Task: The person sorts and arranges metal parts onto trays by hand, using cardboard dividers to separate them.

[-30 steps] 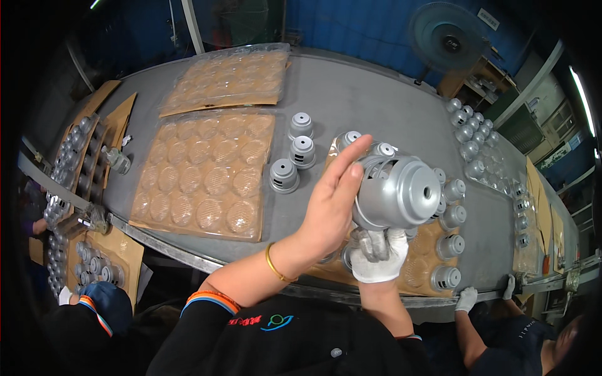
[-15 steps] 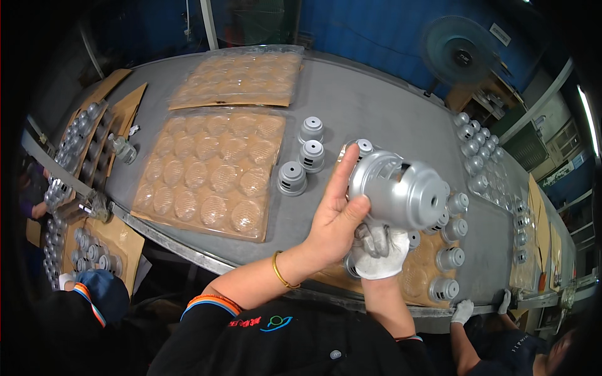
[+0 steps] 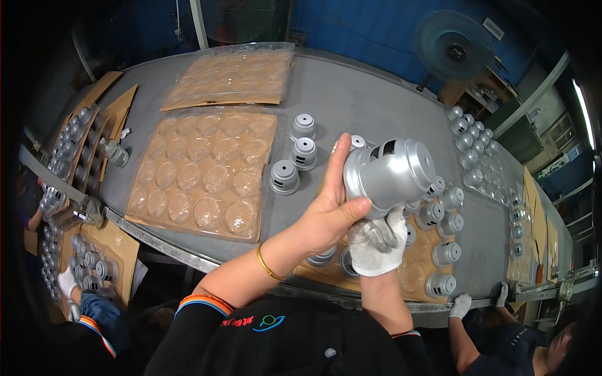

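A large silver stepped cup-shaped housing (image 3: 390, 178) is held up in front of me, tilted on its side with its narrow end to the upper right. Dark rectangular slots show on its upper side. My bare left hand (image 3: 331, 216), a gold bangle at the wrist, grips the wide rim, thumb on the near side and a finger stretched along the far side. Below it, my right hand (image 3: 377, 245) in a white glove with grey fingertips supports the housing with curled fingers, partly hidden. Under my hands, a tray (image 3: 411, 279) bears several similar housings.
Three silver housings (image 3: 285, 177) stand left of my hands, beside a clear moulded tray on cardboard (image 3: 200, 175). Another such tray (image 3: 229, 75) lies beyond. A fan (image 3: 454, 50) stands at the back right. Co-workers' gloved hands (image 3: 461, 306), (image 3: 68, 283) are at both sides.
The housing has turned in my hands: its narrow end has swung upward and away, and the slots now face up. Co-worker's gloved hand at left has reached over the housings there.
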Demonstrator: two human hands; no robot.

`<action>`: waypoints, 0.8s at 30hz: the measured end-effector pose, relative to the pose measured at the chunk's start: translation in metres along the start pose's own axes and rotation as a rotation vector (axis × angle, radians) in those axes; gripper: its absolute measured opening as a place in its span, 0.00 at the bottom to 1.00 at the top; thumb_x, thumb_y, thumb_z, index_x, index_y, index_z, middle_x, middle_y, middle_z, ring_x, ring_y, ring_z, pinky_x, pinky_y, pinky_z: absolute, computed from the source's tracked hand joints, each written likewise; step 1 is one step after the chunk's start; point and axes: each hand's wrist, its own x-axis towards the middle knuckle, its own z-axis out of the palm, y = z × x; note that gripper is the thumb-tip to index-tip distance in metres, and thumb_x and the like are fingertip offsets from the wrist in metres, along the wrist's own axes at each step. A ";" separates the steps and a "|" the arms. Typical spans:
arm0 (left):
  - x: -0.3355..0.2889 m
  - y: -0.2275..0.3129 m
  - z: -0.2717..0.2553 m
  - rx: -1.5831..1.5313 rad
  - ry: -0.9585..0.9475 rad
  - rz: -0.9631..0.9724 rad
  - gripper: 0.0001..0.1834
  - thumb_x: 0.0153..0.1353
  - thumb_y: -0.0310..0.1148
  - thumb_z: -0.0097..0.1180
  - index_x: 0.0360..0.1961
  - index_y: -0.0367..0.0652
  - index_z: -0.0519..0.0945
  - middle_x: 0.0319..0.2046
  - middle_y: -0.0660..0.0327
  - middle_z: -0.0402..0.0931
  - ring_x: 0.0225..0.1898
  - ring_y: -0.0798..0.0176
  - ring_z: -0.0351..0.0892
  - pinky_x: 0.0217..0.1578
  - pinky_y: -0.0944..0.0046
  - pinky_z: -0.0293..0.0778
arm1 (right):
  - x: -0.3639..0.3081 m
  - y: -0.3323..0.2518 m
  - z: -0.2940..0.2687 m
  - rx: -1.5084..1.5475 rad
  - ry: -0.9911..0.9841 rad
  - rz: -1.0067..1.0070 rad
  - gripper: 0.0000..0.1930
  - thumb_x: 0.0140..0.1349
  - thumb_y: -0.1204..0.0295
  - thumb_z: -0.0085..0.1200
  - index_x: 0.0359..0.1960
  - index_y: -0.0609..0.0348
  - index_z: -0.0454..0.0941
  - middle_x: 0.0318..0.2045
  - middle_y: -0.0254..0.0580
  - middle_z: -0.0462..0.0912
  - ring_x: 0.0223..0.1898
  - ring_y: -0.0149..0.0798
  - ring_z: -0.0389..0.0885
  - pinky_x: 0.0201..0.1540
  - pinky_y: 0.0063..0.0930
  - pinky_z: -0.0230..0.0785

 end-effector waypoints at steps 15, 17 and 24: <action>-0.031 0.022 -0.043 0.365 0.428 -0.108 0.16 0.58 0.33 0.53 0.45 0.35 0.73 0.27 0.57 0.78 0.24 0.67 0.76 0.32 0.66 0.73 | 0.011 -0.015 -0.049 0.150 -0.325 0.110 0.14 0.66 0.63 0.39 0.42 0.60 0.69 0.14 0.26 0.67 0.09 0.18 0.56 0.13 0.12 0.53; -0.039 0.030 -0.069 0.098 -0.015 -0.110 0.24 0.62 0.46 0.46 0.48 0.36 0.72 0.26 0.58 0.77 0.26 0.66 0.75 0.28 0.69 0.72 | 0.011 -0.007 -0.046 -0.106 -0.367 -0.038 0.13 0.64 0.63 0.42 0.41 0.60 0.71 0.18 0.28 0.70 0.12 0.21 0.61 0.17 0.14 0.57; -0.039 0.053 -0.018 0.192 0.238 -0.181 0.51 0.43 0.49 0.64 0.61 0.49 0.45 0.56 0.52 0.55 0.48 0.52 0.70 0.37 0.55 0.78 | 0.010 -0.011 -0.043 -1.579 -0.497 -0.851 0.13 0.54 0.63 0.56 0.31 0.62 0.76 0.35 0.44 0.77 0.30 0.35 0.72 0.32 0.24 0.65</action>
